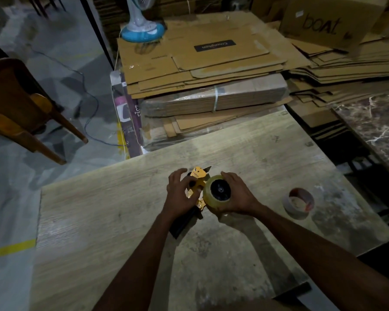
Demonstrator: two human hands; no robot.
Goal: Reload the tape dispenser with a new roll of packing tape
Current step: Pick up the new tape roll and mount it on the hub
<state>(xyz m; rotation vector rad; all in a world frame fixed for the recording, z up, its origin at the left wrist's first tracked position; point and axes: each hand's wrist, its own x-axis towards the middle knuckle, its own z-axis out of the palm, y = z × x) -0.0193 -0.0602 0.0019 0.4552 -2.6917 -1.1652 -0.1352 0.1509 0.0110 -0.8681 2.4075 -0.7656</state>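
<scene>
A yellow tape dispenser (199, 176) with a black handle lies on the wooden table (112, 212), near the middle. My left hand (179, 194) grips its yellow frame from the left. A full roll of clear packing tape (211, 200) sits around the dispenser's black hub (220, 190). My right hand (238, 194) wraps around the roll from the right. The dispenser's serrated blade end points away from me.
An empty cardboard tape core (298, 204) lies on the table to the right. Stacks of flattened cardboard (211, 63) and a "boat" box (323, 21) stand beyond the far edge. A fan base (142, 30), a wooden chair (20, 104) and a marble counter (373, 122) flank the table.
</scene>
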